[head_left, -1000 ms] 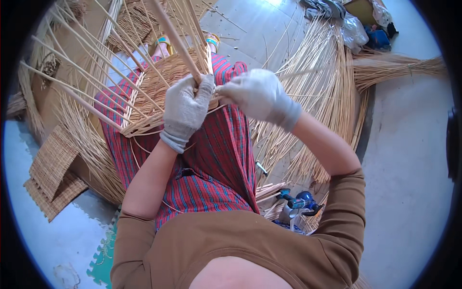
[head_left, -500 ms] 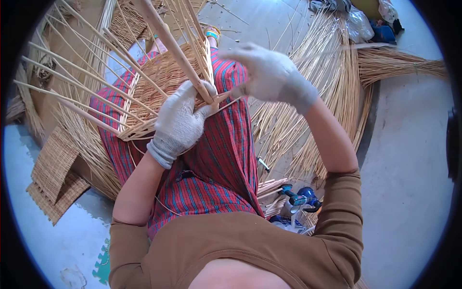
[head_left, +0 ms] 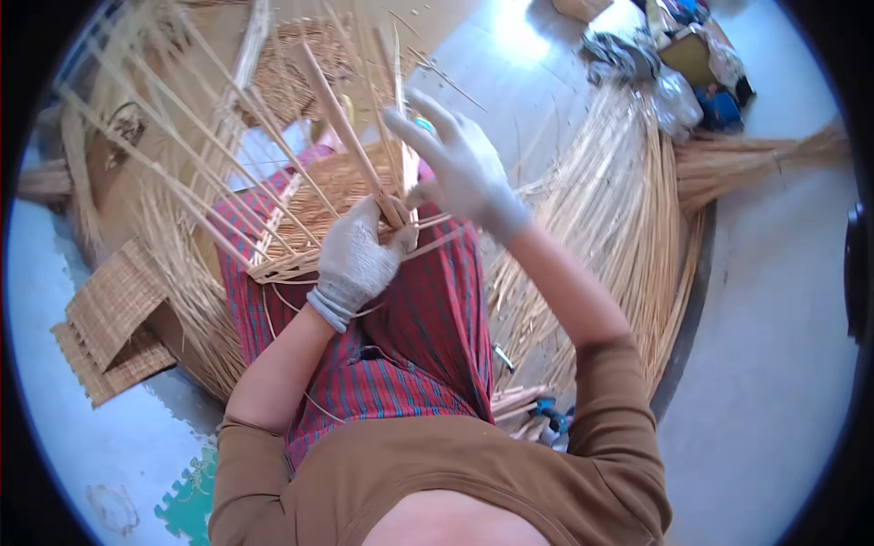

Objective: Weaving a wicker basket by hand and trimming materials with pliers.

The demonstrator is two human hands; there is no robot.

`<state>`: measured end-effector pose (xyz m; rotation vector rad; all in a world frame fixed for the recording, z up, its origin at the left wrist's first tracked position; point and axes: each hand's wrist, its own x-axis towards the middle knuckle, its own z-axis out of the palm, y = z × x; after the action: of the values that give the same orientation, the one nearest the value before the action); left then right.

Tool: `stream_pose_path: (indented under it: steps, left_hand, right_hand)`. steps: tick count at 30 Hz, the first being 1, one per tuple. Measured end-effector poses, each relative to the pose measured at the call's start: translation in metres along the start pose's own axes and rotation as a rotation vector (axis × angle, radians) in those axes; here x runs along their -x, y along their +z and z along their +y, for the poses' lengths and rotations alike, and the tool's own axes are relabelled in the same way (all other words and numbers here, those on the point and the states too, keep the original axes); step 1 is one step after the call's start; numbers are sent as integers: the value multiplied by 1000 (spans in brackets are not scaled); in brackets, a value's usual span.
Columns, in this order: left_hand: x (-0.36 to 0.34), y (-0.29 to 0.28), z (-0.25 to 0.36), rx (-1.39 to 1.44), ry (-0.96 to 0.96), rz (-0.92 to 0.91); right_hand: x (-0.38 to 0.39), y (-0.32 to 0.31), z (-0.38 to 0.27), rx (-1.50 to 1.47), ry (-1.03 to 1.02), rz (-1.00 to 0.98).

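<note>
A half-woven wicker basket (head_left: 339, 187) rests across my lap, its rods standing up along the near and left edges. My left hand (head_left: 358, 257), in a white knit glove, is closed round its near right corner, at the foot of a thick peeled stick (head_left: 335, 107). Just right of that stick, my gloved right hand (head_left: 462, 171) is raised with its fingers spread. Its thumb lies close to the corner; whether it touches a strand there I cannot tell. Thin pale strands (head_left: 439, 238) stick out to the right below it.
Long loose rods (head_left: 583, 218) fan over the floor at right, beside a tied bundle (head_left: 756, 168). More rods (head_left: 196, 300) lie at left, near flat woven panels (head_left: 118, 305). Plastic bags (head_left: 675, 107) sit at the far right. A green foam mat (head_left: 191, 496) lies near left.
The view has shifted. My right hand has moved up and closer to the thick stick, its fingers now pointing upward. My left hand keeps its hold on the basket's corner.
</note>
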<state>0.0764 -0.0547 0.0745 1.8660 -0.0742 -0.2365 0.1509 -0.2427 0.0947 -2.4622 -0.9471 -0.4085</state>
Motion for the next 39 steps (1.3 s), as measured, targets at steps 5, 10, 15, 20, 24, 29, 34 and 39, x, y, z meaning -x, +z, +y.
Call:
stream_pose_path:
  steps: [5,10,15,20,24,29,34,39]
  left_hand:
    - [58,-70,21,88,41,15]
    - [135,-75,27,276,50,-71]
    - [135,-70,-1,98,122,-76]
    - [68,-95,-63,283,-60,-111]
    - [29,-123,-102,336,-146,-132]
    - [21,-127,-117,371,-147,-173]
    - [21,-132,-109,331,-134,-97]
    - [19,-131,-105,299,-169,-136]
  right_hand:
    - [68,2,-74,-33,-457,106]
    - [92,22,-57,205,137,205]
    - [131,18,-73,260,227,221]
    - [140,65,-96,322,494,203]
    - [127,94,-101,226,556,165]
    - [113,81,-112,185,558,70]
    - [102,64,-151,136,279,252]
    - [71,85,-150,123,311,90]
